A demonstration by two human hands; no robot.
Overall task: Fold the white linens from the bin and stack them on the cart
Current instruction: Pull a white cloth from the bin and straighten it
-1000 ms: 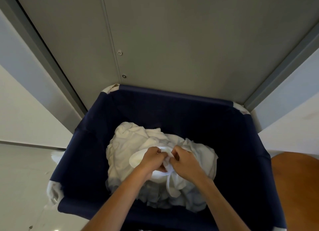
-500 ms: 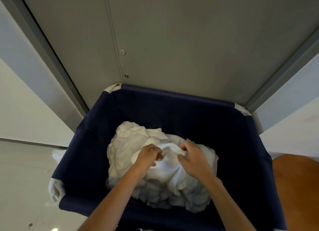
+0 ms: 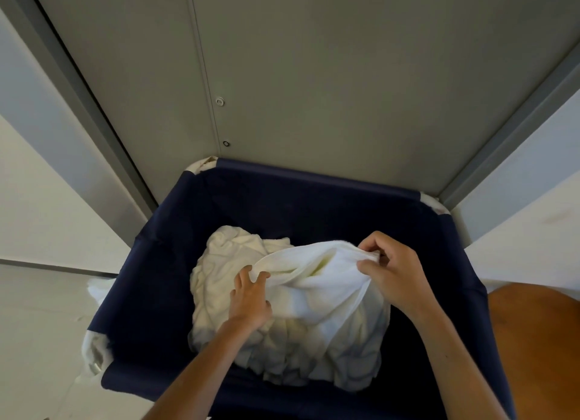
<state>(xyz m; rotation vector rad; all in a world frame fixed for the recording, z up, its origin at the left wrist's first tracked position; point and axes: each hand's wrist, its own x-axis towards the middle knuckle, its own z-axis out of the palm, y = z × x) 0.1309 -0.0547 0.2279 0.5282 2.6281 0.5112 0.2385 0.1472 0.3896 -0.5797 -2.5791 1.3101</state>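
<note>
A dark blue fabric bin (image 3: 157, 278) fills the lower middle of the view, and a crumpled pile of white linens (image 3: 226, 262) lies on its bottom. Both of the person's bare forearms reach down into the bin from 6 o'clock.

The two hands are apart, each gripping the same white cloth (image 3: 314, 272), which sits on top of the pile. The left hand (image 3: 251, 297) is at about 9 o'clock of the cloth, with its fingers curled over the cloth's near left edge. The right hand (image 3: 392, 269) is at about 3 o'clock and higher up, pinching a bunched corner between thumb and fingers. The cloth's top edge runs taut between the two grips, and the rest sags in folds onto the pile below. The cloth is raised a little on the right side and is inside the bin.

White frame corners (image 3: 94, 353) show where the blue fabric ends, at 8, 11 and 1 o'clock of the bin. Behind the bin, at 12 o'clock, stands a grey panel (image 3: 345, 74) with a vertical seam and two small round fittings (image 3: 220, 101) beside it. Pale floor (image 3: 37, 325) lies at 9 o'clock, and a smooth brown surface (image 3: 539, 341) shows at 4 o'clock, just beside the bin's right wall.
</note>
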